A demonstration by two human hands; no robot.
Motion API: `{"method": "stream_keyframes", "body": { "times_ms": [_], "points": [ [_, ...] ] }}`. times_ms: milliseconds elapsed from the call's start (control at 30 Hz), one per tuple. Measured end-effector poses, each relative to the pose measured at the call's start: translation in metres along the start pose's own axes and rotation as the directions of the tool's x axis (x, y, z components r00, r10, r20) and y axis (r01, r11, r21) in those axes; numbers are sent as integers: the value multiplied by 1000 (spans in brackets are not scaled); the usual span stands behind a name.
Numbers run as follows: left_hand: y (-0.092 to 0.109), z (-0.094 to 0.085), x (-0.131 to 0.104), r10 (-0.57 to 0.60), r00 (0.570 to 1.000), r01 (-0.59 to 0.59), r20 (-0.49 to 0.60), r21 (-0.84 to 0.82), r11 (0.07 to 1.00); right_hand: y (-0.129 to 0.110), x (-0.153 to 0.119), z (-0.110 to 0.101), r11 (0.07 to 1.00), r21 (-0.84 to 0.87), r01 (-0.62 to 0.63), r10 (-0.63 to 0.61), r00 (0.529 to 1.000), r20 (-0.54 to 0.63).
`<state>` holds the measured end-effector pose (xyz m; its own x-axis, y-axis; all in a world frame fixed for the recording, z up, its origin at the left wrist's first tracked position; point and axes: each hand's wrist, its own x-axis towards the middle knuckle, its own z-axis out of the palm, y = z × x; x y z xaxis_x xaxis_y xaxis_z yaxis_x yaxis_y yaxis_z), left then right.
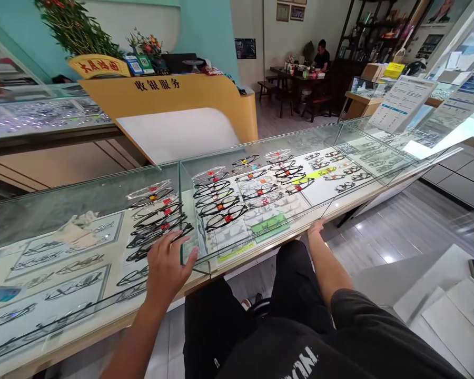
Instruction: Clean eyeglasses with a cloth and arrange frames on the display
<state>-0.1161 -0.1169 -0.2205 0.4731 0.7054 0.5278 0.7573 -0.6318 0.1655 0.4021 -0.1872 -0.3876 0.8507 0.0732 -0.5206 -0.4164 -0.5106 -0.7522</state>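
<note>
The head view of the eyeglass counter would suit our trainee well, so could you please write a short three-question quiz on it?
1. True or false: the beige cloth lies apart from the left hand.
2. Multiple choice: what colour is the flat item that shows under the glass of the display counter, between the two hands? A) purple B) green C) brown
3. Fill in the missing word: the right hand rests at the front ____ of the display counter.

Key: 1. True; 2. B; 3. edge.
</note>
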Motion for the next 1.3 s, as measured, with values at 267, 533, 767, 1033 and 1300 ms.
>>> {"method": "stream_keyframes", "body": {
  "times_ms": [267,533,767,1033,1300],
  "points": [
    [-1,-4,-1,-25,994,25,103,4,1000,13,16,2,990,-1,-138,136,972,-190],
    [-1,-5,-1,-57,986,62,155,-26,998,25,20,-6,985,-53,-167,153,967,-203],
    [3,-7,-8,-7,989,5,147,18,1000,47,18,-38,976,-143,-164,134,971,-196],
    [-5,-6,-12,110,963,-112,246,-7,994,69,8,-76,962,-234,-144,99,976,-196],
    [-10,-3,-9,210,951,-215,228,-5,977,83,-3,-108,955,-293,-47,7,991,-135]
  ]
}}
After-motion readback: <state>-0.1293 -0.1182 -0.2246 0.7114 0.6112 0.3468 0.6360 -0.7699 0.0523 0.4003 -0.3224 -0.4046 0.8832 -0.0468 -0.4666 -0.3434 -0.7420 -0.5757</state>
